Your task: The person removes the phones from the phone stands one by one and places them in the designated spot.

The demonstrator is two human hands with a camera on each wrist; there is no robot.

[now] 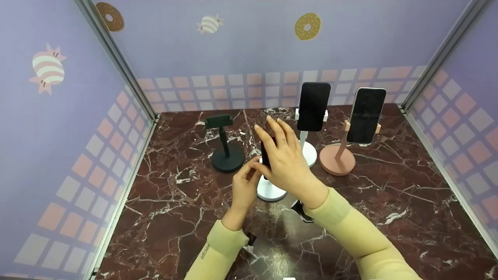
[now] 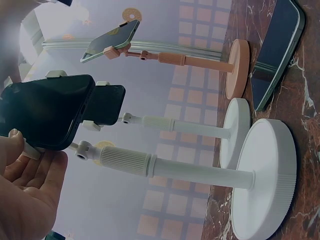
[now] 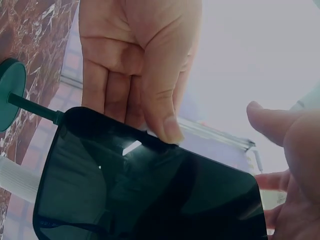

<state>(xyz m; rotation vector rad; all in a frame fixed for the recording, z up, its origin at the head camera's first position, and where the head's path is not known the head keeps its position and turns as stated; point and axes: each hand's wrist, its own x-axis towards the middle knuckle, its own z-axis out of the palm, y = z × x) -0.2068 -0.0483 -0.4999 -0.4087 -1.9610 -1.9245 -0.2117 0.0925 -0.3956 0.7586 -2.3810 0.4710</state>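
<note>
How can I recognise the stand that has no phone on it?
On the dark red marble table, four round-based stands are grouped near the back wall. The empty one, a dark green stand, is furthest left; the pink one, the white ones carry black phones.

phone (image 1: 265, 152): mostly hidden behind right hand (image 1: 284, 155)
near white stand's (image 1: 270, 190) clamp: hidden by hands

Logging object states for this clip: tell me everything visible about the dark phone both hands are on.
The dark glossy phone has rounded corners and a blank, reflective screen. It stands roughly upright at the top of the near white round-based stand. The right hand holds it from behind, thumb on its edge; the left hand pinches at its lower side.
</note>
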